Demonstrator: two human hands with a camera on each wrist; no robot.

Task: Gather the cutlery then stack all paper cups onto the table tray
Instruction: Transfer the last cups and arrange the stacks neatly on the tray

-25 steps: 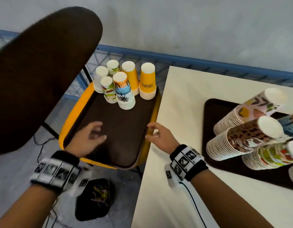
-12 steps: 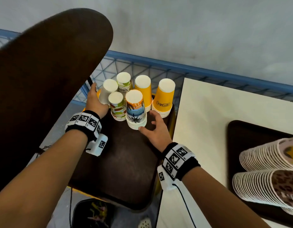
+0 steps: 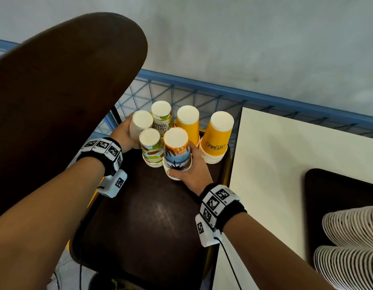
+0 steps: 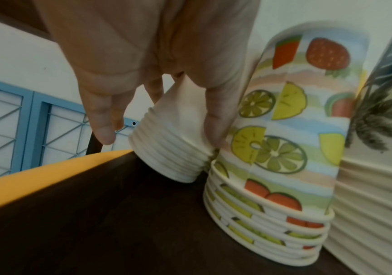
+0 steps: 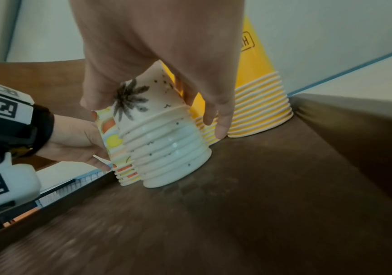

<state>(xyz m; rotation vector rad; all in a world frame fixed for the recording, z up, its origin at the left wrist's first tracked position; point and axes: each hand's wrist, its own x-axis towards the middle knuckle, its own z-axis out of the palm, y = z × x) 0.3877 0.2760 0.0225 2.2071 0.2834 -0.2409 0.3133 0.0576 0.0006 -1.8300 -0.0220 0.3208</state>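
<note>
A: Head view. Six upside-down cup stacks cluster at the far end of the dark tray (image 3: 139,227) on the yellow chair seat. Left hand (image 3: 123,132) wraps the plain white stack (image 3: 140,124). Right hand (image 3: 194,168) curls round the palm-tree stack (image 3: 176,151), thumb low at its rims.

B: The rest?

A: Fruit-print stack (image 3: 151,146) between the two held ones. Lime-print stack (image 3: 162,116) and two orange stacks (image 3: 218,136) behind, untouched. Table (image 3: 275,164) to the right, second dark tray (image 3: 338,195) on it carrying cup stacks lying sideways (image 3: 353,227).

B: Left wrist view?

A: Fingers (image 4: 103,119) and thumb clamp the white stack (image 4: 169,148), which is tilted, only its near rim on the tray (image 4: 96,223). Fruit stack (image 4: 279,148) just beside, upright.

B: Right wrist?

A: Hand (image 5: 157,61) grips the palm-tree stack (image 5: 166,141), leaning, far rim raised off the tray (image 5: 260,204). Orange stacks (image 5: 260,111) behind. Left hand (image 5: 72,141) visible past the fruit cups.
</note>
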